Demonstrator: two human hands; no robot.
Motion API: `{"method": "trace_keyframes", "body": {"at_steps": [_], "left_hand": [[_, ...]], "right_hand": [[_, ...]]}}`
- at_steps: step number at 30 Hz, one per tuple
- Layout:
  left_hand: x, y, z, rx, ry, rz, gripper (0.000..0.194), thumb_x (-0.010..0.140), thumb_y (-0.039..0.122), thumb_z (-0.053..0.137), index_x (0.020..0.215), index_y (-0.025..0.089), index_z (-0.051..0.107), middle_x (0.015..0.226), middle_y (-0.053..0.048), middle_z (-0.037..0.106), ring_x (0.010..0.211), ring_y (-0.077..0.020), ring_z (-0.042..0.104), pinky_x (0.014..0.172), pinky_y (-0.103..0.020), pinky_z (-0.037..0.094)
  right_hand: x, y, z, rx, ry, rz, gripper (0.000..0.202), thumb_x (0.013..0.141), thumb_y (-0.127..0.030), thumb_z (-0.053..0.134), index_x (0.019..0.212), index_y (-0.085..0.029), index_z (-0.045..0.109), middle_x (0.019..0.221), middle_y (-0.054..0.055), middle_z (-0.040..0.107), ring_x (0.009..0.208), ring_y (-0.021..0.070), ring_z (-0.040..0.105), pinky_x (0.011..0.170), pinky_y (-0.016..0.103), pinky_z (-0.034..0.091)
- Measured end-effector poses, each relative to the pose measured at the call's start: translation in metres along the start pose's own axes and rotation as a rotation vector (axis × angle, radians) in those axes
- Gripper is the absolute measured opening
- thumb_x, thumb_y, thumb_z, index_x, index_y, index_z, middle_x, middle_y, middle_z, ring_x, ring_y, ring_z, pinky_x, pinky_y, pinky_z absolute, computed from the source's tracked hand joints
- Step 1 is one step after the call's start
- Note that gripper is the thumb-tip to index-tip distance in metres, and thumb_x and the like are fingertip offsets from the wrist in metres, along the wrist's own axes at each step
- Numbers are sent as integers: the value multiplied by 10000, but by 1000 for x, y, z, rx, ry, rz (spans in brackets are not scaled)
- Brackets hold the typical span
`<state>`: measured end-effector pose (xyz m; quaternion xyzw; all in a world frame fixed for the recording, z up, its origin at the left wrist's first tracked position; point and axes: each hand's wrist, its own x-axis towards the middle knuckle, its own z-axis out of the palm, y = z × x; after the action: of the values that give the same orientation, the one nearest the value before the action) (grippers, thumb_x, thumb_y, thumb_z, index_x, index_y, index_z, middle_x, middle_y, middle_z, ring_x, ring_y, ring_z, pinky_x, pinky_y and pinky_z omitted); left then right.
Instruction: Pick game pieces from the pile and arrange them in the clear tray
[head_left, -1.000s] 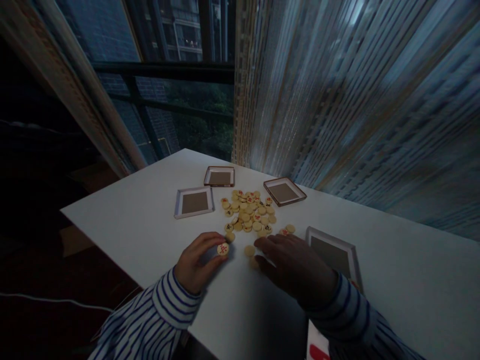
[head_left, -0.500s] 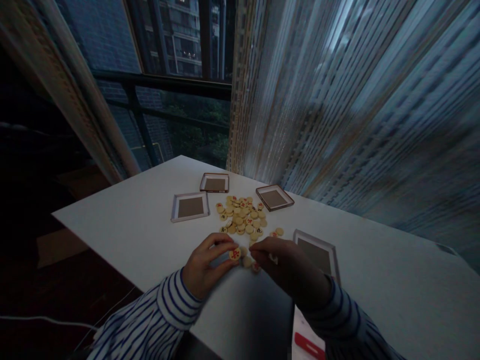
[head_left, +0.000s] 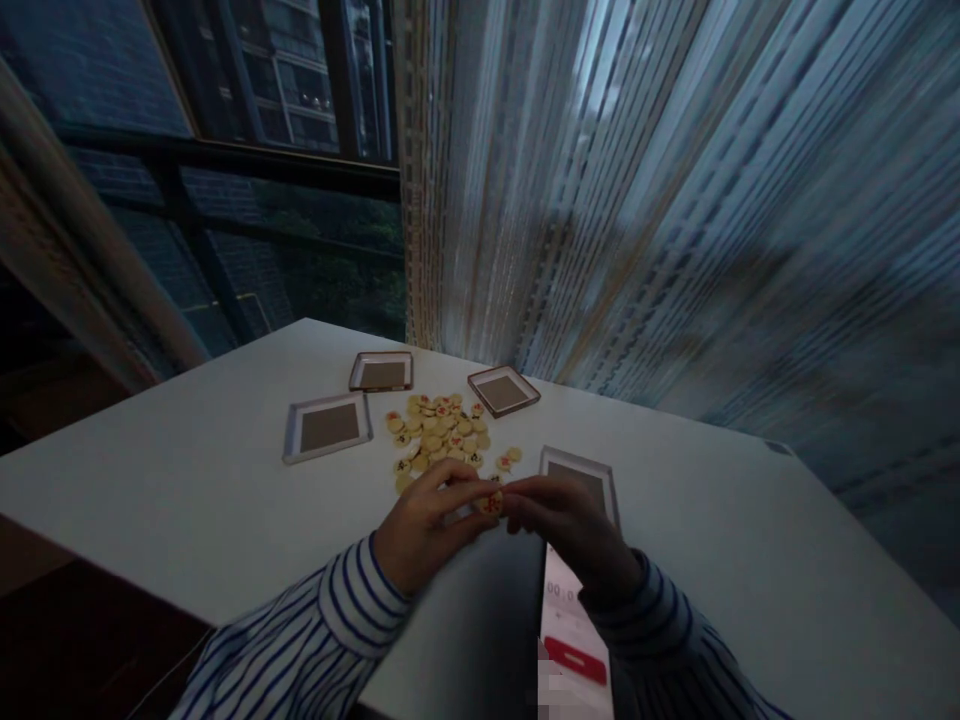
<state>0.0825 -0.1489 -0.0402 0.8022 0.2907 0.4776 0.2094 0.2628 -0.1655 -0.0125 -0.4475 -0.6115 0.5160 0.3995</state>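
Between the thumb and fingers of my left hand is a round, pale yellow Chinese chess piece with a red character facing me. My right hand meets it from the other side, its fingertips closed at the piece's right edge; the exact contact there is hard to see. Just beyond my hands spreads a heap of similar pieces, some showing red or black characters, others blank side up. A few loose pieces lie to the right of the heap. My hands hide the spot right below them.
Shallow square trays with brown bases stand around the heap: a left one, a back one, a back-right one and a right one partly behind my hand. A phone with a lit screen lies near my right wrist on the white table.
My view has turned right, so the table and trays sit further left. My hands have come together, the right fingertips now at the piece in my left hand. More of the phone shows.
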Motion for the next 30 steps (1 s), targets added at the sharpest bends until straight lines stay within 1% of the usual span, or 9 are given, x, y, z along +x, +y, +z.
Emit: {"method": "trace_keyframes", "body": {"at_steps": [4,9,11,15,19,22,26,28,30], "left_hand": [[13,-2,11,-40,-64,-27,253,785,260,607,1030,225,657,829,-42,609,776,-158,585,706,-287,493],[34,1,24,-164,-135,-121,292,765,273,617,1044,194,649,824,-36,638,740,-146,585,726,-286,482],[40,2,28,-235,-160,-210,311,747,278,626,1040,177,649,780,-25,639,682,-135,579,696,-281,484],[46,-1,38,-453,-214,-447,328,728,299,622,1025,163,647,716,-7,639,543,-103,538,515,-228,453],[43,-11,49,-716,-159,-567,324,669,321,683,939,143,655,783,-39,680,570,-100,569,501,-202,438],[41,-17,55,-808,-90,-650,362,597,340,745,875,127,655,810,-67,696,637,-130,610,549,-222,464],[40,-19,56,-788,-36,-725,373,549,343,773,837,126,676,791,-68,707,692,-148,625,623,-251,483],[41,-18,55,-754,-38,-744,371,555,353,765,838,126,687,770,-64,707,661,-143,616,601,-255,479],[41,-17,55,-717,-58,-753,383,567,371,750,855,125,695,748,-66,701,619,-140,598,549,-253,464]], "right_hand": [[-1,8,-9,115,118,46,298,632,-427,696,715,-141,683,549,-10,602,513,93,532,523,237,431],[-1,16,-24,165,212,60,287,649,-397,697,763,-133,683,555,-10,608,504,81,521,481,210,387],[-1,17,-28,170,247,53,275,648,-387,700,754,-134,685,579,-2,625,518,80,528,493,209,394],[-2,17,-34,149,289,0,239,646,-366,706,732,-144,688,579,-5,634,525,84,541,522,218,426],[-2,24,-36,40,326,-28,236,676,-382,683,740,-154,681,613,11,653,536,102,564,516,234,456],[-2,33,-35,-110,391,-151,225,702,-369,663,792,-163,670,692,37,678,590,127,595,542,259,485],[-2,40,-34,-468,442,-429,184,754,-261,618,917,-180,647,754,44,671,613,126,586,558,269,495],[-3,42,-34,-616,440,-555,181,778,-223,590,949,-187,632,811,51,662,677,134,594,612,284,508],[-3,43,-35,-720,445,-620,192,792,-210,576,979,-192,615,862,61,654,750,148,601,664,300,514]]}}
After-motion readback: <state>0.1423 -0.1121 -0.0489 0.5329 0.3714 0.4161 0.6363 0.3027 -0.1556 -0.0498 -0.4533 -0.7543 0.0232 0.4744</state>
